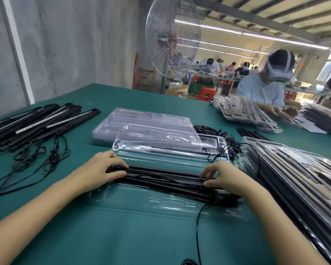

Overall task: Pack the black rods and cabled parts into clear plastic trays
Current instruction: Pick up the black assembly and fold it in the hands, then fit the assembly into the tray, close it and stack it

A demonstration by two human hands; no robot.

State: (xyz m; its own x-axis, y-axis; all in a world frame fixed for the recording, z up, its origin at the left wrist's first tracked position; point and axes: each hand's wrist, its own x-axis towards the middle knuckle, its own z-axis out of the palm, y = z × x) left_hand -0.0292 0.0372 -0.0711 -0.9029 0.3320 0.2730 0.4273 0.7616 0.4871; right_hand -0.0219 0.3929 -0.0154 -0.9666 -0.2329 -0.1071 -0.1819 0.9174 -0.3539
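Note:
A bundle of black rods [164,178] lies across an open clear plastic tray [141,199] on the green table in front of me. My left hand [103,167] presses its fingers on the bundle's left end. My right hand [222,176] grips the right end, thumb under and fingers on top. A thin black cable [198,226] runs from the tray's right side toward me. More loose black rods [38,123] with coiled cables [36,155] lie at the far left.
Stacked empty clear trays [147,125] sit behind my hands. Filled trays [294,178] are piled at the right. Another person [264,88] works across the table with more trays [245,113]. A large standing fan [172,39] is beyond the table edge.

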